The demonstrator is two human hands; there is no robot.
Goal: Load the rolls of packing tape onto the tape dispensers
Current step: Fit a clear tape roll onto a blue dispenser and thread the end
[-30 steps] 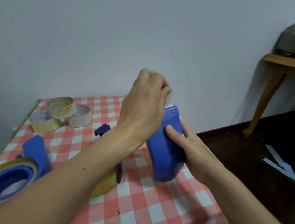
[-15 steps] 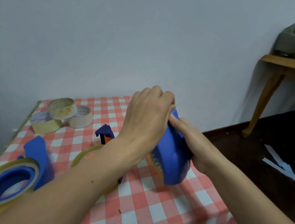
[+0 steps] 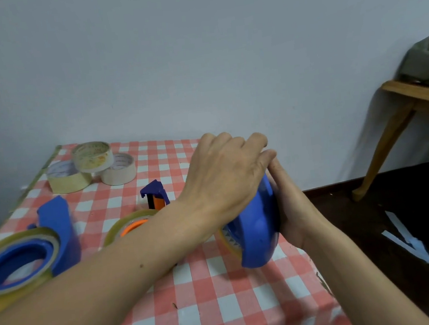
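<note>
Holding blue dispenser (image 3: 259, 233): left hand (image 3: 225, 177), right hand (image 3: 294, 206).

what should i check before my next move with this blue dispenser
1. Grip: left hand grips the blue dispenser from above, right hand flat against its far side: ok.
2. Tape roll seated on the hub: only its edge shows: cannot tell.
3. Tape end threaded to the cutter: hidden under the left hand: cannot tell.
4. Room to set it down: bare checked tablecloth just below: ok.
5. More to load: three spare rolls sit at the far corner: ok.
</note>
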